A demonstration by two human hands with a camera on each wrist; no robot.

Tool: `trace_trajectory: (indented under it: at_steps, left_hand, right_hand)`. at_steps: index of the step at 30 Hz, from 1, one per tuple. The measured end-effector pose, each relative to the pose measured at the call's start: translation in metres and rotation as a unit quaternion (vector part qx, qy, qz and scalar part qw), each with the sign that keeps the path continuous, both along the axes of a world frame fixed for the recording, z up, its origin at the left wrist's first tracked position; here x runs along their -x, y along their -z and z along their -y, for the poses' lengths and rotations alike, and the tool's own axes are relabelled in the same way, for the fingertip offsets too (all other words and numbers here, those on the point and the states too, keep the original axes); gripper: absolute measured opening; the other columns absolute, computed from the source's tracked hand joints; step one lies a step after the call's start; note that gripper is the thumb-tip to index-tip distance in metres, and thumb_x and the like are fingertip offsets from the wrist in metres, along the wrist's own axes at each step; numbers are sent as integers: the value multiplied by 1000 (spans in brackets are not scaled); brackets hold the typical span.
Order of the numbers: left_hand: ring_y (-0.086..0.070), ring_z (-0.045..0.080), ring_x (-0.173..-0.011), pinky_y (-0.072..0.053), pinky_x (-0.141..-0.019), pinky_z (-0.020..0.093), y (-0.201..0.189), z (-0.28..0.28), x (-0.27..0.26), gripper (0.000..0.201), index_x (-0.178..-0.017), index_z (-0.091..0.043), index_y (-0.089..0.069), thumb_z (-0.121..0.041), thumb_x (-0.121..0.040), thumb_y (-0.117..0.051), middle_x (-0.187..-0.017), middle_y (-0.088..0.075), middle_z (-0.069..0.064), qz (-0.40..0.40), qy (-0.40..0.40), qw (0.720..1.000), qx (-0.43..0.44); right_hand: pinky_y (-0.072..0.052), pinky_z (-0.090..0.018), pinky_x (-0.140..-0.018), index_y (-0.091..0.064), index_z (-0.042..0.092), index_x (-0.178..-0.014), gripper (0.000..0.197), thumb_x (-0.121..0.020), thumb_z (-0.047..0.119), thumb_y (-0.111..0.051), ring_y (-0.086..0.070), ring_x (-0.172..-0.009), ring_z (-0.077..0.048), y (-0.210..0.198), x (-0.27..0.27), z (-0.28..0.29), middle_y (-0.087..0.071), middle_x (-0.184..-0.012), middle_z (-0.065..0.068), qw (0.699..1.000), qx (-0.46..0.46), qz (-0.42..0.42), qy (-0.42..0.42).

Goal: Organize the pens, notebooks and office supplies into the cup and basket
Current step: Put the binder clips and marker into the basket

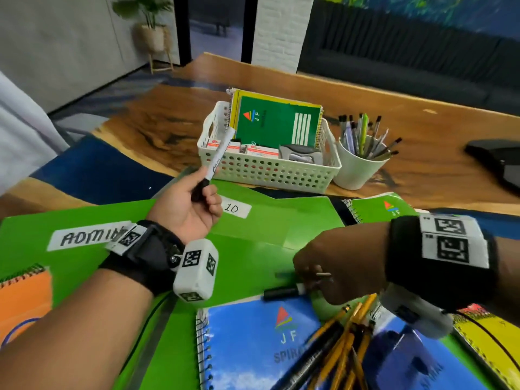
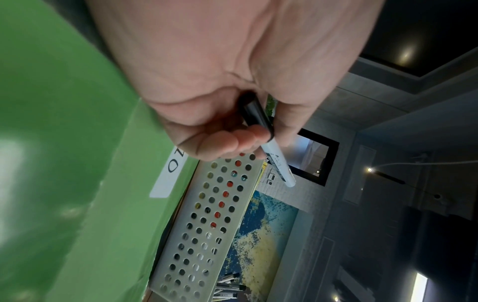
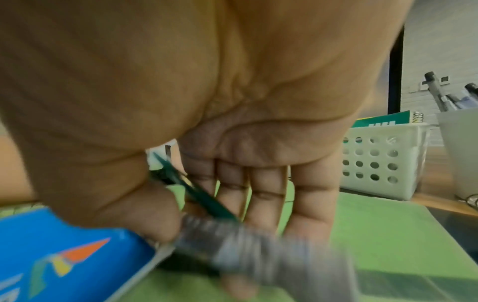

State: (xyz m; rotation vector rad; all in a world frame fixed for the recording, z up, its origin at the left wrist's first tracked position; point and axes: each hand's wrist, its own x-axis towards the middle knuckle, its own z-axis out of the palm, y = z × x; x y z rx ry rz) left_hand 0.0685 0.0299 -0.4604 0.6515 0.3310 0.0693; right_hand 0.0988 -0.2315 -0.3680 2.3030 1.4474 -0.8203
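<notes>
My left hand [image 1: 206,190] is raised over the green folders and grips a white marker [image 1: 218,156] by its black cap, with the barrel pointing up toward the white basket [image 1: 270,175]. The left wrist view shows the fingers curled round the marker's cap [image 2: 256,114]. My right hand [image 1: 309,280] is down on a green folder, and its thumb and fingers pinch a dark green pen [image 3: 199,196]. A second black-capped marker [image 1: 281,292] lies at its fingertips and shows blurred in the right wrist view [image 3: 245,241]. The white cup [image 1: 357,170], which holds several pens, stands right of the basket.
The basket holds a green notebook [image 1: 275,122], small boxes and a stapler. A pile of pencils [image 1: 343,342] lies on a blue notebook [image 1: 247,342]. Orange [image 1: 22,299], yellow [image 1: 484,339] and green [image 1: 377,206] notebooks lie around it. A black object [image 1: 498,161] sits far right.
</notes>
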Motion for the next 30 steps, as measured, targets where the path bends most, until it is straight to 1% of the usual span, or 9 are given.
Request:
trace_trajectory:
  at_steps: [5, 7, 11, 15, 18, 21, 26, 28, 30]
  left_hand:
    - [-38, 11, -54, -34, -50, 20, 0, 2, 0, 34, -119, -21, -50, -34, -90, -62, -62, -38, -4, -1, -27, 999, 28]
    - [-38, 11, -54, -34, -50, 21, -1, 2, 0, 30, -117, -21, -53, -33, -91, -61, -64, -37, -4, -6, -41, 998, 49]
    - [-37, 13, -56, -33, -53, 24, 0, -1, 0, 12, -91, -18, -53, -29, -92, -57, -67, -36, -2, -5, -56, 995, 87]
    - [-37, 14, -59, -32, -56, 26, 3, -3, 1, 16, -94, -12, -58, -26, -93, -50, -69, -37, -1, -4, -54, 993, 105]
    - [-37, 14, -58, -33, -55, 26, 3, -4, 0, 17, -102, -13, -56, -26, -94, -49, -68, -37, -1, -2, -51, 993, 106]
    - [-39, 14, -56, -35, -54, 26, 2, -3, 0, 27, -118, -16, -53, -27, -94, -49, -68, -38, -1, 6, -47, 993, 110]
    - [-41, 15, -61, -35, -59, 26, 0, -2, 0, 28, -118, -14, -48, -20, -91, -43, -71, -43, 2, 12, -43, 993, 108]
    - [-40, 14, -63, -34, -60, 26, 1, -1, -1, 29, -119, -11, -53, -17, -93, -41, -74, -45, 2, 1, -46, 994, 97]
    - [-40, 13, -63, -32, -59, 25, -1, 0, 0, 28, -119, -12, -56, -16, -95, -43, -75, -46, 2, -7, -45, 996, 82]
  right_hand:
    - [-47, -42, -71, -57, 12, -100, 19, -100, 29, -50, -53, -72, -23, -49, -34, -25, -60, -85, -9, 993, -96, -16, 68]
    - [-49, -40, -69, -57, 12, -100, 16, -103, 25, -49, -56, -71, -21, -73, -59, -42, -62, -86, -8, 980, -170, 14, 105]
    - [-43, -33, -69, -65, 17, -107, 20, -101, 30, -51, -58, -80, -25, -92, -123, -90, -66, -91, -4, 955, -204, 181, 115]
    - [-39, -30, -64, -71, 18, -105, 28, -100, 37, -52, -53, -75, -22, -83, -169, -126, -70, -97, -9, 951, -185, 228, 99]
    - [-38, -26, -58, -70, 24, -98, 20, -100, 35, -54, -56, -77, -23, -73, -188, -138, -67, -85, -1, 952, -149, 248, 94]
    - [-51, -28, -76, -72, 22, -112, 19, -98, 24, -59, -69, -93, -24, -68, -204, -144, -74, -97, 0, 957, -131, 227, 128]
    - [-47, -30, -96, -59, 21, -136, 36, -101, 23, -53, -58, -121, -25, -68, -215, -153, -61, -134, -2, 952, -77, 286, 82]
    - [-44, -33, -104, -54, 24, -140, 43, -97, 22, -54, -53, -128, -24, -70, -201, -158, -54, -144, -1, 944, -141, 295, 50]
    - [-45, -31, -104, -53, 34, -140, 53, -90, 19, -59, -55, -126, -18, -69, -167, -164, -55, -143, 7, 939, -248, 238, 24]
